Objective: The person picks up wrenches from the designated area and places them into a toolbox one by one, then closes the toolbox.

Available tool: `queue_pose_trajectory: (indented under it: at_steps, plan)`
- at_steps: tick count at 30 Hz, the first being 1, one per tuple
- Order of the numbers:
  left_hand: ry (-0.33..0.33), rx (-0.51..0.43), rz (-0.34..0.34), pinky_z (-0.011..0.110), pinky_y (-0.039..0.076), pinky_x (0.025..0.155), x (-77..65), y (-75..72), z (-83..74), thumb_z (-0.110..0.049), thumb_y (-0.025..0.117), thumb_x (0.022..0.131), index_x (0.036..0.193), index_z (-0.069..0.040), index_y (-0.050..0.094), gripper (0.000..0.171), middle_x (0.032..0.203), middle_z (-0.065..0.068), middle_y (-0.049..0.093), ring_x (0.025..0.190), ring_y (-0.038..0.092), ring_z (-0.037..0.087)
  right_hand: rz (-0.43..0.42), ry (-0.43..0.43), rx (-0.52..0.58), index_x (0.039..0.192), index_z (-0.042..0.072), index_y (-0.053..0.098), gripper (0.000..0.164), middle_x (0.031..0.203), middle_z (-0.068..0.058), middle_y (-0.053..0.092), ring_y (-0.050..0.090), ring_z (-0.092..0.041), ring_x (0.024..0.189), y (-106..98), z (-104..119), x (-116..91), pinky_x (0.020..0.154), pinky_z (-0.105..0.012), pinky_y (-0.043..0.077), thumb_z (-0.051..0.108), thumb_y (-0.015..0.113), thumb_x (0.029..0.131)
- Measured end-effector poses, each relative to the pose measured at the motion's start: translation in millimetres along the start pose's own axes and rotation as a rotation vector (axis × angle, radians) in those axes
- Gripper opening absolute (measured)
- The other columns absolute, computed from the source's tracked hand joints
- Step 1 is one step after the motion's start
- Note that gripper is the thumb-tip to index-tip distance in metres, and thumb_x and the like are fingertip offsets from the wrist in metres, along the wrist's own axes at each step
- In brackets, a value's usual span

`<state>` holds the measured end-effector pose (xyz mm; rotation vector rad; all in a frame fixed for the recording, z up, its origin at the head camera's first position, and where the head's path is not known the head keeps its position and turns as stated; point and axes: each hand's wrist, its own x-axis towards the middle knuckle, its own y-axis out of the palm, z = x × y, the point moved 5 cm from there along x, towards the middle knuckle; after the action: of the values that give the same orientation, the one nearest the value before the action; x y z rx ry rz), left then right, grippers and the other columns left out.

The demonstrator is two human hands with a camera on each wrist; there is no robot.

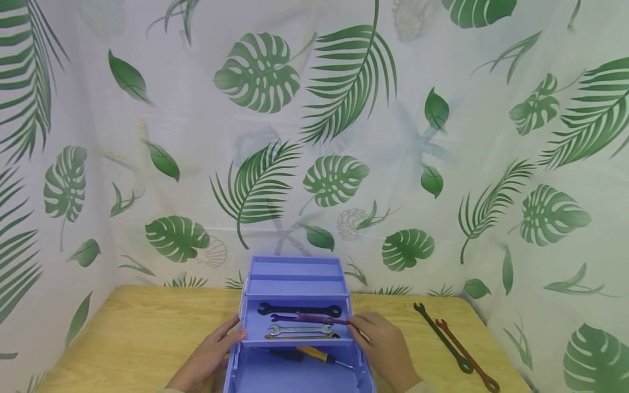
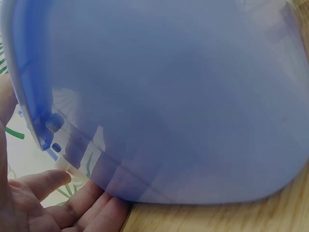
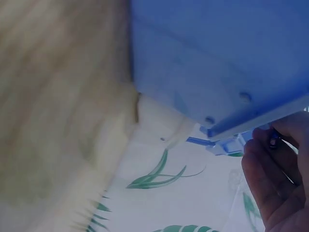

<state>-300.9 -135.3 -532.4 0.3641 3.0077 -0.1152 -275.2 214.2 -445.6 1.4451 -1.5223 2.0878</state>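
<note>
A blue plastic toolbox [image 1: 300,376] stands unfolded on the table, its raised tray [image 1: 260,305] holding several wrenches. My right hand [image 1: 385,346] pinches the end of a purplish wrench [image 1: 321,319] at the tray's right edge; only a bit of its end shows in the right wrist view. Beside it in the tray lie a black wrench [image 1: 300,310], a silver wrench [image 1: 300,329] and a yellowish wrench [image 1: 302,337]. My left hand [image 1: 208,352] holds the tray's left edge, thumb over the rim and fingers against the side, as the left wrist view also shows.
A yellow-handled screwdriver [image 1: 314,353] lies in the toolbox's lower compartment near a dark handle [image 1: 287,355]. To the right, a black wrench [image 1: 444,338] and a reddish-brown wrench [image 1: 467,355] rest on the wooden table [image 1: 147,327]. A leaf-patterned curtain [image 1: 334,229] hangs behind.
</note>
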Motion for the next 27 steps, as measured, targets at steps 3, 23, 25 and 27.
queue_pose_trajectory:
  at_steps: [3,23,25,27]
  plan:
    - [-0.005,0.001,-0.002,0.053,0.059,0.091,-0.2,0.4,-0.5,-0.044,0.058,0.104,0.161,0.003,0.025,0.082,0.139,0.034,0.057,0.114,0.068,0.045,0.055,0.004,-0.006,0.095,0.016,0.083,0.017,0.092,0.006,0.074,0.07,-0.01,0.084,2,2,6,0.07,-0.028,0.061,0.014,0.089,0.079]
    - [-0.022,0.008,-0.061,0.055,0.058,0.092,-2.0,3.8,5.0,-0.046,0.06,0.102,0.16,0.001,0.031,0.08,0.142,0.033,0.056,0.117,0.066,0.044,0.383,-0.057,0.028,0.088,0.016,0.082,0.006,0.081,0.006,0.074,0.068,-0.011,0.074,17,25,37,0.067,-0.032,0.057,0.02,0.086,0.084]
    - [-0.023,0.007,-0.068,0.056,0.057,0.093,-3.0,4.0,5.4,-0.046,0.061,0.102,0.16,0.001,0.031,0.08,0.142,0.033,0.056,0.117,0.066,0.044,0.398,-0.052,0.045,0.088,0.016,0.082,0.005,0.081,0.006,0.074,0.068,-0.01,0.073,18,24,37,0.068,-0.033,0.057,0.019,0.086,0.085]
    - [-0.027,0.011,-0.079,0.058,0.056,0.095,-3.8,4.3,5.4,-0.047,0.061,0.102,0.16,0.0,0.031,0.081,0.142,0.032,0.056,0.117,0.066,0.044,0.405,-0.054,0.057,0.088,0.016,0.082,0.005,0.081,0.007,0.075,0.068,-0.01,0.074,19,24,36,0.071,-0.035,0.056,0.019,0.085,0.085]
